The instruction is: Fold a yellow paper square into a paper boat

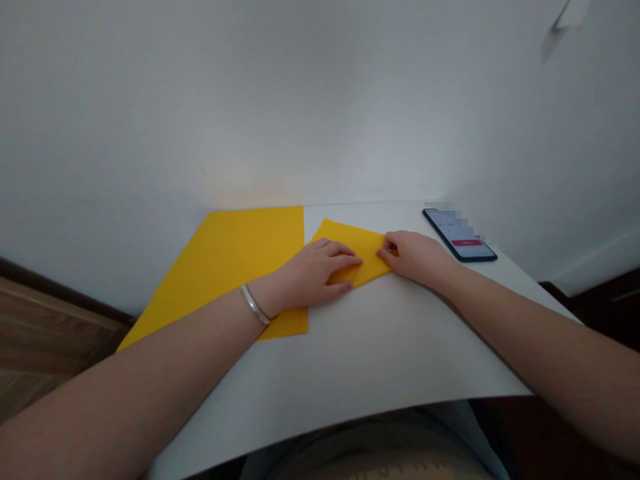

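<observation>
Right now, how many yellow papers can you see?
2: a large sheet on the left, and a smaller piece touched by the left hand and right hand. More may hide underneath.

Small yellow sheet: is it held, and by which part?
Right hand seems to pinch the small yellow sheet by its right end; left hand rests on it.

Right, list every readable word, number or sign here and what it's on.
None legible.
Phone: screen text pixelated or too small.
Red button on its screen: label too small.
Clothing at the bottom edge: faint letter-like marks, unreadable.
Larger yellow sheet and smaller yellow piece: no writing visible.
</observation>
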The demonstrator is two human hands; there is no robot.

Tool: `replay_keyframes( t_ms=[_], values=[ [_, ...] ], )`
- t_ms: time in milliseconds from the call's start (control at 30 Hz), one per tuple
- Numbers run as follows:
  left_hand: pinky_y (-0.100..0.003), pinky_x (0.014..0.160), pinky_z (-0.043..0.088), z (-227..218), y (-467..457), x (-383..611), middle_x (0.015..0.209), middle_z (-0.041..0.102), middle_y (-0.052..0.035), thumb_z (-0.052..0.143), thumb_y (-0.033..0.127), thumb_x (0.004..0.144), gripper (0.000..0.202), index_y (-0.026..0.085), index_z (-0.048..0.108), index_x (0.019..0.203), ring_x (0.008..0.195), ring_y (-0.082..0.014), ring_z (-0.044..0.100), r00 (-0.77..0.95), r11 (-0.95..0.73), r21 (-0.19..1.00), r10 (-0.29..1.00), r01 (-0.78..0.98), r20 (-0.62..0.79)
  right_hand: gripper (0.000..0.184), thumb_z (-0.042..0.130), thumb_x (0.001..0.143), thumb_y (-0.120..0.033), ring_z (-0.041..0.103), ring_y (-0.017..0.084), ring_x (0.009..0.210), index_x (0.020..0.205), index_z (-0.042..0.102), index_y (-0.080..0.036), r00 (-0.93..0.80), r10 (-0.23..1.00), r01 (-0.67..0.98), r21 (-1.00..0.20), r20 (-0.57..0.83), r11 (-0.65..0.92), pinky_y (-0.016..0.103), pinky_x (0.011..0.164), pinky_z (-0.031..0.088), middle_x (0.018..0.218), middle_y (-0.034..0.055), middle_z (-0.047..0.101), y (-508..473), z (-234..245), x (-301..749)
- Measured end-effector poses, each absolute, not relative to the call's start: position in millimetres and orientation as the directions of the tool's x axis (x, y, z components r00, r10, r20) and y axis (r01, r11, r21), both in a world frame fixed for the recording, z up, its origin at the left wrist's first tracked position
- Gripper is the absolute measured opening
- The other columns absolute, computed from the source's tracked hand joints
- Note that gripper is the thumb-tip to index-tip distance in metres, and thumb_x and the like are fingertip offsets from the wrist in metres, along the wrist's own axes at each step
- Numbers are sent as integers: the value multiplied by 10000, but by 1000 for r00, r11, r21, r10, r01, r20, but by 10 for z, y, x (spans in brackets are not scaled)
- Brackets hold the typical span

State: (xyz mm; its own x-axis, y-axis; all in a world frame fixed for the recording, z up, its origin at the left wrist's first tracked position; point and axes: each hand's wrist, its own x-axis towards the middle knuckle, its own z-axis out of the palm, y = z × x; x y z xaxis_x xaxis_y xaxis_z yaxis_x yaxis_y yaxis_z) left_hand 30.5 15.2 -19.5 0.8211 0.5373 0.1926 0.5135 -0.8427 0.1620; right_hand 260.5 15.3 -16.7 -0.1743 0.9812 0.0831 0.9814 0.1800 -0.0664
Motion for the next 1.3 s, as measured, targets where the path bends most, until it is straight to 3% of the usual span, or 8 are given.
replay_keyframes(
  t_ms=[233, 767, 833, 933, 1033, 1200, 1300],
  values=[
    [-413, 999, 390, -205, 112, 330, 1247, 586, -96, 470, 366, 921, 420, 184, 566, 1286, 1098, -243, 504, 858, -882, 76, 471, 466, 207, 185, 526, 834, -380, 559, 185, 713, 777, 569, -210, -208, 969, 967, -125, 131, 224, 292, 590, 353, 834, 54, 662, 245, -211, 2703],
    [-326, 969, 432, -229, 139, 352, 1168, 665, -33, 483, 186, 909, 260, 217, 661, 1096, 1039, -171, 566, 899, -946, 152, 321, 287, 299, 149, 503, 827, -322, 564, 195, 756, 803, 581, -197, -276, 944, 933, -185, 183, 309, 300, 668, 394, 846, 64, 660, 251, -233, 2734],
    [-337, 983, 421, -223, 128, 349, 1188, 655, -27, 474, 196, 917, 261, 225, 665, 1092, 1048, -176, 563, 907, -950, 136, 310, 282, 287, 170, 509, 827, -344, 570, 195, 762, 852, 584, -193, -281, 942, 915, -244, 183, 320, 301, 669, 404, 873, 65, 665, 237, -234, 2732],
    [-345, 993, 414, -224, 120, 334, 1196, 653, -23, 478, 205, 918, 267, 228, 658, 1114, 1062, -180, 558, 902, -944, 144, 327, 297, 283, 275, 572, 795, -421, 596, 195, 799, 966, 579, -206, -335, 931, 818, -446, 143, 363, 300, 689, 442, 939, 44, 677, 224, -245, 2739],
    [-336, 983, 425, -235, 129, 312, 1188, 661, -24, 502, 209, 908, 264, 216, 654, 1123, 1058, -182, 564, 893, -932, 185, 355, 313, 278, 311, 649, 729, -424, 625, 200, 841, 968, 598, -232, -396, 915, 712, -603, 79, 360, 307, 717, 475, 949, 13, 695, 233, -251, 2777],
    [-334, 978, 429, -267, 160, 267, 1188, 661, -24, 525, 202, 894, 247, 223, 677, 1087, 1046, -178, 568, 895, -933, 209, 345, 293, 283, 288, 636, 744, -408, 641, 197, 926, 971, 664, -233, -524, 848, 577, -764, -76, 288, 320, 796, 492, 1022, 14, 710, 250, -211, 2873],
    [-331, 963, 439, -280, 178, 250, 1156, 673, -22, 531, 192, 888, 238, 254, 703, 1041, 1032, -170, 578, 897, -933, 239, 332, 267, 293, 299, 600, 774, -408, 631, 203, 974, 1015, 673, -245, -528, 840, 555, -800, -127, 228, 331, 820, 488, 1069, 13, 703, 253, -199, 2890]
  ],
)
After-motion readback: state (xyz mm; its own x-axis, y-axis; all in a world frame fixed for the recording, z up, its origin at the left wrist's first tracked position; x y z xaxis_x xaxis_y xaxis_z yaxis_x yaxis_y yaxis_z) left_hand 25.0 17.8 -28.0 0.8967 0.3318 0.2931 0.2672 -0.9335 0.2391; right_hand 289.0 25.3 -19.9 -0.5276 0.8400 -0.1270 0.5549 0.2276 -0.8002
